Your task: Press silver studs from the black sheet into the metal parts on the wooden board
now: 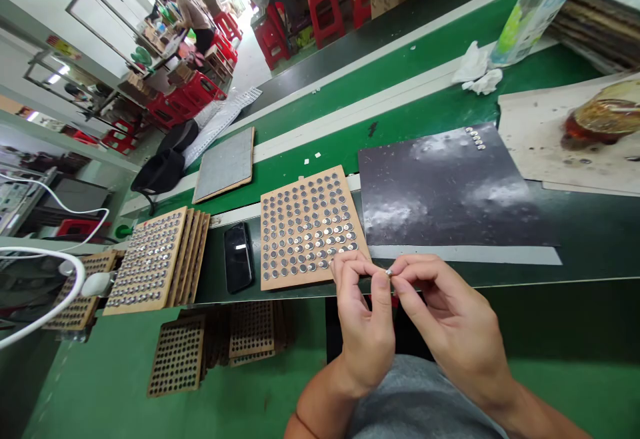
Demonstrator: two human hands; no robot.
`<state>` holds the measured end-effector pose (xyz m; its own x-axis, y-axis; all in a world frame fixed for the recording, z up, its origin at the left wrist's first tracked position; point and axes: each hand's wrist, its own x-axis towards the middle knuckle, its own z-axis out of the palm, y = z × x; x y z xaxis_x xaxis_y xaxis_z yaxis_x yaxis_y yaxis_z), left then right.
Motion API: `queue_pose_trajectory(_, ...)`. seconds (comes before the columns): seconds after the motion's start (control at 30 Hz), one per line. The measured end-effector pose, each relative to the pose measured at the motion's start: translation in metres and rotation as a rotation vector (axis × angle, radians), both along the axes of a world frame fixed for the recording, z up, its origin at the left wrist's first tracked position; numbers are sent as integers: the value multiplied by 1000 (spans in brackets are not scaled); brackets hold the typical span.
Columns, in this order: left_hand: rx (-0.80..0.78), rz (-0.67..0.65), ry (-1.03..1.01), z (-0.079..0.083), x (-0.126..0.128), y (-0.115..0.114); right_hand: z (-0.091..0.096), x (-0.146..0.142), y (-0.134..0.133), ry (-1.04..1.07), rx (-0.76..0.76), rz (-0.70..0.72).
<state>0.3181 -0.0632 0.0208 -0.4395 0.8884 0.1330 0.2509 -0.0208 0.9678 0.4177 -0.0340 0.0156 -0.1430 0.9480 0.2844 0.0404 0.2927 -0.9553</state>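
Observation:
A small shiny metal piece [389,272] is pinched between my two hands, just past the table's front edge; its exact kind is too small to make out. My left hand [367,319] has thumb and forefinger closed at it. From the other side my right hand [445,319] pinches it with thumb and fingertips. Beside my left fingers lies a tan board [310,226] with rows of round metal discs, some bearing smaller shiny pieces. Beyond my right hand a dark sheet [445,192] lies flat, with several small silvery parts [475,138] near its far right corner.
Left of the board lie a black phone [238,257] and a stack of filled boards [150,262]. A grey panel [225,164] lies behind. At right are a plastic bottle [535,12], crumpled tissue [473,66] and an amber container [605,116]. A person [190,16] works far back.

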Motion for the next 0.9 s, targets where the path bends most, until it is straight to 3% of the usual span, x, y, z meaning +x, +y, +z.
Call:
queue_pose_trajectory(0.27,-45,-31,-192,0,-1,3,-4,0,-1,-3,-48,-62)
queue_pose_trajectory(0.57,-60,46,-270,-18,-27,10,-21,10,18,-102,12,-131)
queue_pose_trajectory(0.7,-56,29,-188,-9,-22,9,-14,0,14,-78,-16,-23)
queue_pose_trajectory(0.9,-33,61,-108,-1,-9,6,1,-14,8,3,-46,-12)
